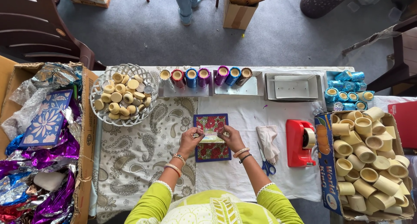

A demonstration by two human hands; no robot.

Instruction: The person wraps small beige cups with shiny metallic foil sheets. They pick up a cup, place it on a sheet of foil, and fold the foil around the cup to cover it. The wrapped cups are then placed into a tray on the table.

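My left hand (190, 140) and my right hand (231, 138) together hold a small pale yellow-green piece (211, 138) between their fingertips. They hover over a square floral-patterned box (212, 122) in red, green and blue that lies on the white cloth. What exactly the pale piece is cannot be told from here. Bangles ring both wrists, and green sleeves cover my forearms.
A white wire basket (97, 93) of cream candles stands at back left. Foil-wrapped cups (191, 77) line white trays (292, 86). A red tape dispenser (299, 142), blue scissors (266, 161), a box of bare cups (367, 159) and a box of foil (41, 163) flank me.
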